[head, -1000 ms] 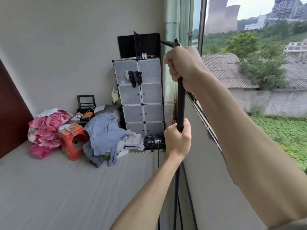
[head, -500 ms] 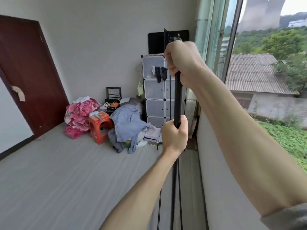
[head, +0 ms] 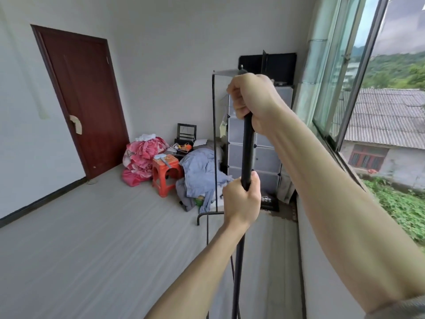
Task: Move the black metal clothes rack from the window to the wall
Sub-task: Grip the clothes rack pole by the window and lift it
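Note:
The black metal clothes rack (head: 248,153) stands right in front of me, its near upright pole running from top centre down to the bottom edge. My right hand (head: 253,100) is closed around the pole near its top. My left hand (head: 241,199) grips the same pole lower down. The rack's top bar, far thin upright and a curved foot on the floor show to the left of my hands. The window (head: 358,72) is on the right, the white wall (head: 161,54) behind and to the left.
A dark red door (head: 82,100) is at the left. Against the back wall lie a pink bundle (head: 142,157), an orange stool (head: 166,176), a blue-grey clothes pile (head: 202,173) and a translucent cube cabinet (head: 266,157). A low ledge (head: 322,261) runs under the window.
The view has swung left, bringing the door and more floor into sight. The rack has turned away from the window, so its far upright and foot now show. Both hands keep their grip.

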